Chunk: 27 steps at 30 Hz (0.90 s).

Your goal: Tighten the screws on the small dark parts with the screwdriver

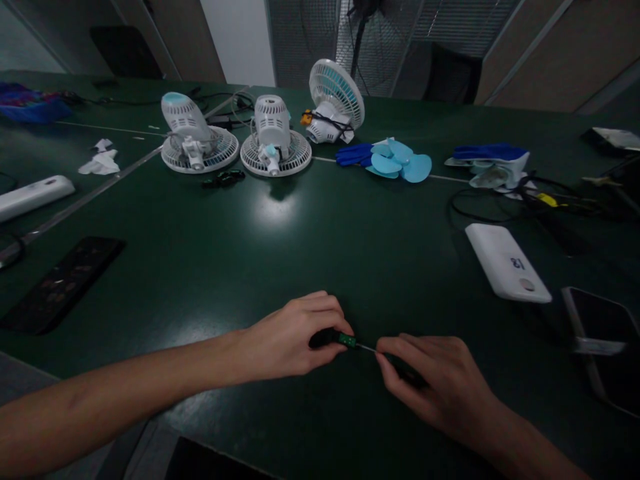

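Observation:
Near the front middle of the dark green table, my left hand (305, 333) pinches a small black part with a green circuit board (347, 340) at its right end. My right hand (435, 377) is closed on a thin screwdriver-like tool (367, 348) with a dark handle. The metal shaft of this tool points left, and its tip meets the board's right edge. My right palm and fingers partly hide the dark handle.
White fans (273, 133) stand at the back of the table (280, 253), beside light blue fan blades (400, 162) and blue gloves (493, 157). A white power bank (507, 263) and phones (600, 320) lie right. A black tray (63, 283) sits left.

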{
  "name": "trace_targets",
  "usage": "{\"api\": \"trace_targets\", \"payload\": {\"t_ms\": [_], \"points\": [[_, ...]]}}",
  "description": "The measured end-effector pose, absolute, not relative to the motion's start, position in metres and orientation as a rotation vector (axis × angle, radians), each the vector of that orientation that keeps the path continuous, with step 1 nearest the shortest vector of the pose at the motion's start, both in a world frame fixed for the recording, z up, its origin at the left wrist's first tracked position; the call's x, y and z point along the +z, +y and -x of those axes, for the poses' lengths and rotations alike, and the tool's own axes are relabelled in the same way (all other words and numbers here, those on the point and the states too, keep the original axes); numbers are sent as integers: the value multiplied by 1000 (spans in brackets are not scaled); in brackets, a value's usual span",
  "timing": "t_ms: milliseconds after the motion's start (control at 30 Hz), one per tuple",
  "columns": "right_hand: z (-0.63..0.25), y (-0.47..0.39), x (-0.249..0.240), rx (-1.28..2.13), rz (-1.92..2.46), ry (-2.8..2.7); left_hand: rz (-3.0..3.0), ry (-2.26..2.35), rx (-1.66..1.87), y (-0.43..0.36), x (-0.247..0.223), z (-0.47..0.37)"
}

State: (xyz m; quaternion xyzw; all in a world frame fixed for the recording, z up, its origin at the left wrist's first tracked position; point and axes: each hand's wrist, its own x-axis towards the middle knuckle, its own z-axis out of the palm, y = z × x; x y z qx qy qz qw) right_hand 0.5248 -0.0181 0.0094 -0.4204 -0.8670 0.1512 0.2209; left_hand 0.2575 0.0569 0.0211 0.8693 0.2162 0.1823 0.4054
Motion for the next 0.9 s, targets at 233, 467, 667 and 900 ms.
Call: {"api": "trace_targets", "payload": {"t_ms": [233, 467, 667, 900], "points": [[-526, -17, 13, 517, 1175, -2330, -2191, 543, 471, 57, 23, -258], [-526, -18, 10, 452, 1159, -2388, -2205, 547, 471, 56, 22, -258], [-522, -18, 12, 380, 1160, -2414, -2192, 549, 490, 56, 21, -257], [-516, -17, 10, 331, 1167, -2416, -2212, 543, 497, 56, 22, -258]]}}
